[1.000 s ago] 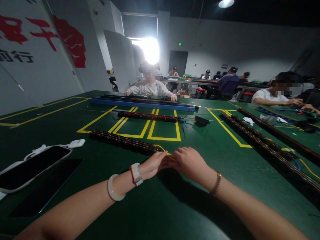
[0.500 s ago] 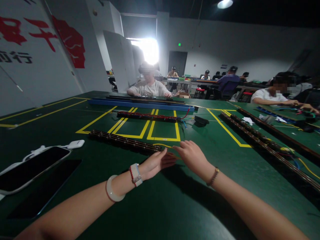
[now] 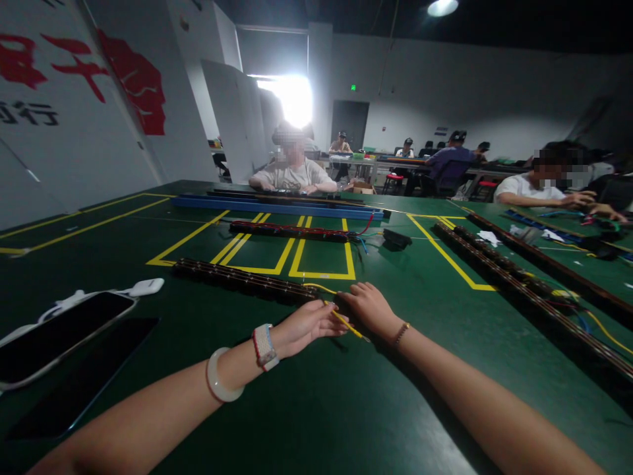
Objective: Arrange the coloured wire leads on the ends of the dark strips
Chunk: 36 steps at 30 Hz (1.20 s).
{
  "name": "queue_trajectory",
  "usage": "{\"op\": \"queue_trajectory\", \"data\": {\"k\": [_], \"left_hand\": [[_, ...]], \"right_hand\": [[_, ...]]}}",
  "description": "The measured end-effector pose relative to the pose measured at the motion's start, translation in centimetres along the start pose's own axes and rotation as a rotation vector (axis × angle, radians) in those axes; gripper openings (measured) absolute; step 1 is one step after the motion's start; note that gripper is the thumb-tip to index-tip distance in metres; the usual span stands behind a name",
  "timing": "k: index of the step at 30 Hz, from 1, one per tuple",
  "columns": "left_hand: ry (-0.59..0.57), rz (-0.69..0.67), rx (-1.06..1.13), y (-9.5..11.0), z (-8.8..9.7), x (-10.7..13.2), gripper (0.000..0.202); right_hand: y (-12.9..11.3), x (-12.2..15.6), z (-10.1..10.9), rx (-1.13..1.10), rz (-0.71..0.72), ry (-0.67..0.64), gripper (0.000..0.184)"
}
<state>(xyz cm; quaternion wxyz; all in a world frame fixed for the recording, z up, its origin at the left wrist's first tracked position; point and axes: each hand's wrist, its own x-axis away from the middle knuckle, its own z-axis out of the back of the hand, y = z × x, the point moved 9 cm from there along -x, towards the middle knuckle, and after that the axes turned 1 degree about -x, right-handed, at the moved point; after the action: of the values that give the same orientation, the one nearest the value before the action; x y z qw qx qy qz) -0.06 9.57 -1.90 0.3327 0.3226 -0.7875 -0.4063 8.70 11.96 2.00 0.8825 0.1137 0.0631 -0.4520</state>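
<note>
While our left grip [image 3: 301, 330] pinches a yellow wire [image 3: 353, 330] under the thumb, our right grip [image 3: 373, 310] hangs just beside it with the fingers bent; we cannot tell whether those fingers are closed on anything. The wire slants across our left fingers, its tip pointing down and to the right above the green counter [image 3: 297, 422]. More yellow wire curves out near the right end of a dark slotted bar [image 3: 242, 278] that lies just beyond our left grip; our hands hide how the two stretches join.

On our left wrist we wear a woven watch band [image 3: 266, 346] and a pale bangle [image 3: 215, 379], on our right a thin bracelet [image 3: 401, 333]. Left of our arms rest a black-screened device with a white rim [image 3: 64, 336] and a flat dark slab [image 3: 84, 379], side by side.

Beyond the slotted bar, yellow tape [image 3: 321, 276] marks out boxes, and across them lies a bar wrapped in red wire [image 3: 291, 229], with a small black part [image 3: 396, 239] near its right end. Farther off stretches a blue channel [image 3: 277, 205], with a person in a pale shirt [image 3: 299, 175] seated behind it. To our right, long dark bars [image 3: 519, 290] run diagonally, near another seated person [image 3: 529, 190].
</note>
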Motion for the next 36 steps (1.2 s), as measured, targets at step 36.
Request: {"op": "queue_trajectory", "data": {"k": [36], "left_hand": [[-0.014, 0.058, -0.674, -0.1, 1.2, -0.5, 0.045]], "right_hand": [[3.1, -0.8, -1.6, -0.783, -0.17, -0.076, 0.047]]}}
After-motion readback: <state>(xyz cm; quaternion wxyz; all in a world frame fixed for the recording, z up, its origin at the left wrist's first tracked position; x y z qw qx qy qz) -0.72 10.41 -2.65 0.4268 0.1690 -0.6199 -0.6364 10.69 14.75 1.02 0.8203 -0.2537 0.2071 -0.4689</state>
